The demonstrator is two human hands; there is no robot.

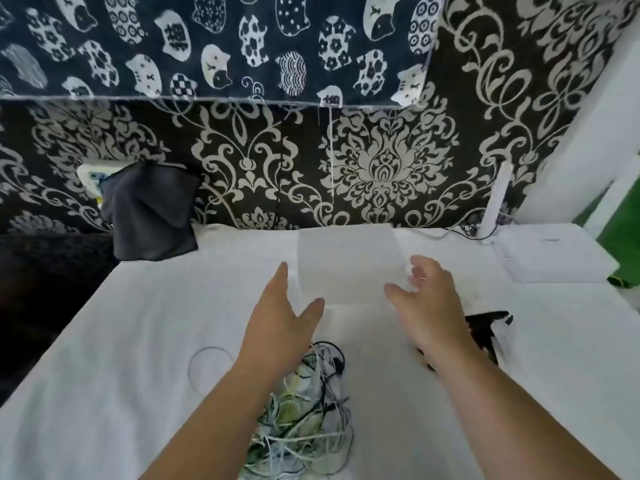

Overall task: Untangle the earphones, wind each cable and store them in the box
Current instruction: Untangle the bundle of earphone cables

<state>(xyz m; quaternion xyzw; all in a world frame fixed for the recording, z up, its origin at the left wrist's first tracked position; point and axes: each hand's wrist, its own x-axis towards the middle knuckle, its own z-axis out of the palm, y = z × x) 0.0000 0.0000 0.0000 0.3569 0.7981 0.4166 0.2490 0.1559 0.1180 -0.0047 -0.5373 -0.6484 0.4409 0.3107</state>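
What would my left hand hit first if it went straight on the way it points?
Probably the translucent box, just past the left hand; depth is unclear, so it could slide alongside.

Dark cloth (152, 209) hangs by damask wall (381, 168); white router (550, 258) on table (104, 375), far right.

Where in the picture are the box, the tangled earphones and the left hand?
box (349, 265), head view, on its pale visible face.
tangled earphones (304, 420), head view, on the heap's middle.
left hand (277, 323), head view, on the hand's back.
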